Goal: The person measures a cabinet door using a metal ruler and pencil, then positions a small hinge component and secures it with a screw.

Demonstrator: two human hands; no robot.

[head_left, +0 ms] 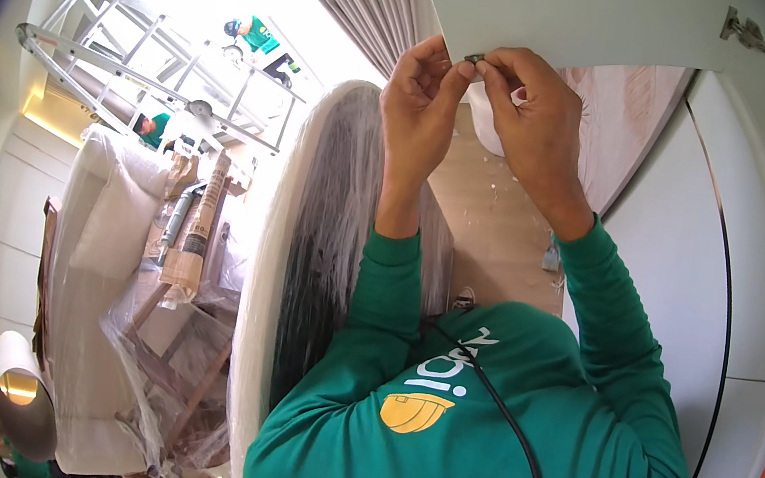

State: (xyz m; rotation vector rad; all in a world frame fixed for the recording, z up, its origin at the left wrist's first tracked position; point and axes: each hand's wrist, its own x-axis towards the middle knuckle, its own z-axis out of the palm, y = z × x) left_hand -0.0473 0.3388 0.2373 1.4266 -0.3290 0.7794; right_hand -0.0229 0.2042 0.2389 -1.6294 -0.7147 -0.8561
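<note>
Both my hands are raised at the lower edge of a pale cabinet door, fingertips close together. Between them is a small dark metal piece, set at the door's edge; its exact kind is too small to tell. My left hand pinches it from the left, thumb upward, the other fingers curled. From the right, my right hand closes thumb and forefinger on the same piece. A metal hinge is fixed on the door farther right. Behind my right hand a white rounded object is partly hidden.
Close on my left stands a plastic-wrapped dark seat. Farther left are a wrapped sofa, a caulking gun, a cardboard tube and an aluminium ladder. Two people in green work beyond. White cabinet panels rise at right.
</note>
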